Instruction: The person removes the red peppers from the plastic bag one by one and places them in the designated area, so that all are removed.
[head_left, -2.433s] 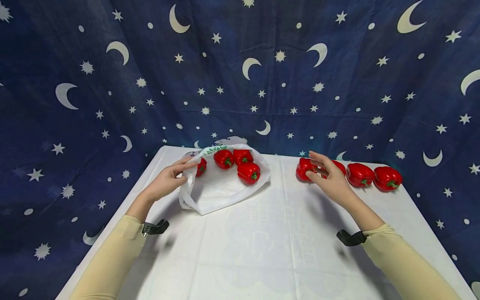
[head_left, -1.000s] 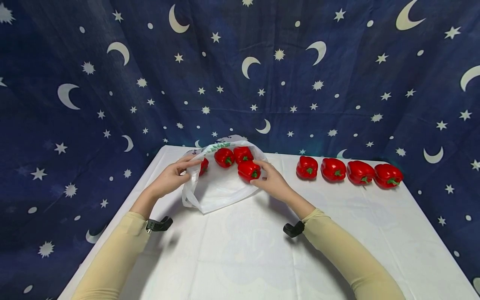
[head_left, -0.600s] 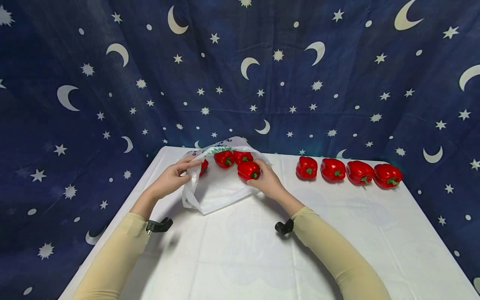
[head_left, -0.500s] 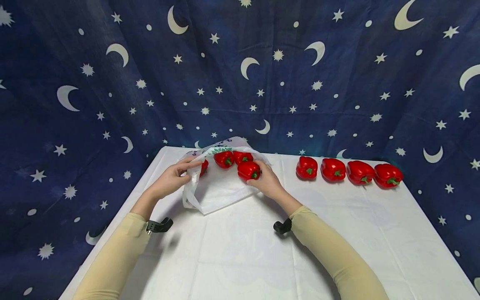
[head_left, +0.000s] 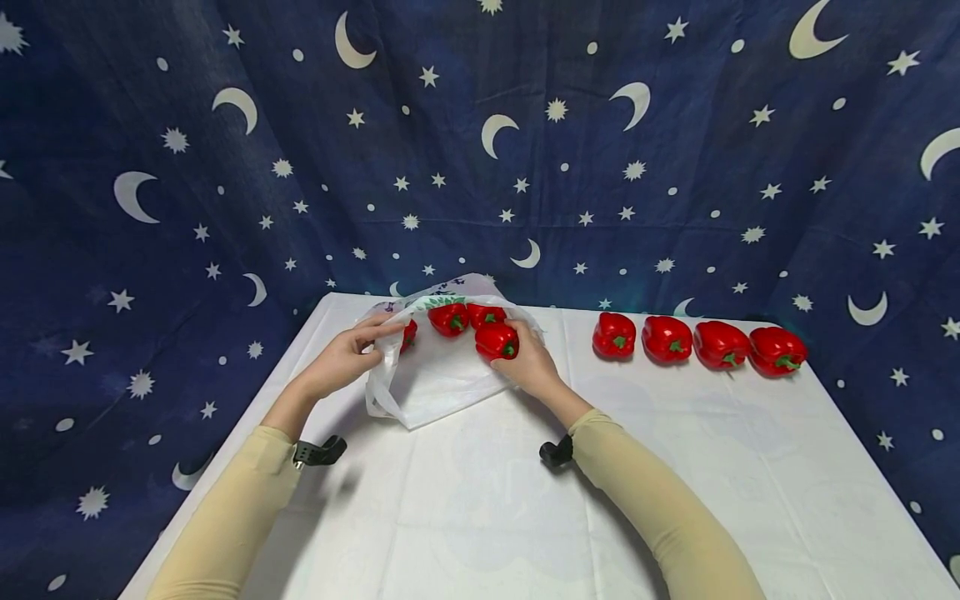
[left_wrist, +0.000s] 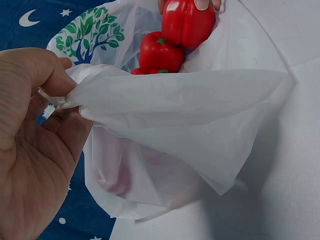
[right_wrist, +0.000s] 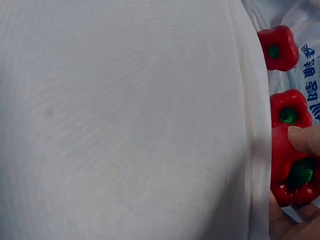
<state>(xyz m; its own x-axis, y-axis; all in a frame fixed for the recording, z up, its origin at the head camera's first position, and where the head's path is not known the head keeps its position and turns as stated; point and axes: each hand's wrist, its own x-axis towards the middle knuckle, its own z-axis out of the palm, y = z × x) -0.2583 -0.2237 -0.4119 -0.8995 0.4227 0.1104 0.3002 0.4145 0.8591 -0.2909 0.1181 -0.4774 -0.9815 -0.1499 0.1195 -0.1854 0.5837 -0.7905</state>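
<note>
A white plastic bag (head_left: 442,383) with a green tree print lies with its mouth open on the left of the table. My left hand (head_left: 341,360) pinches the left edge of its mouth; the left wrist view shows the film (left_wrist: 175,110) bunched between thumb and fingers. At the mouth's right side, my right hand (head_left: 532,362) grips a red bell pepper (head_left: 495,341), thumb and fingers on its sides. Behind and left of it in the bag are other red peppers (head_left: 448,319), one partly hidden by the film. In the right wrist view the gripped pepper (right_wrist: 285,155) shows its green stem.
Several red bell peppers (head_left: 667,339) stand in a row at the table's back right. A white cloth covers the table (head_left: 495,508). Behind it hangs a dark blue curtain (head_left: 450,150) with moons and stars.
My right hand has moved left from the row of peppers to the bag's mouth and taken hold of the pepper there. The left hand keeps its place on the bag's edge.
</note>
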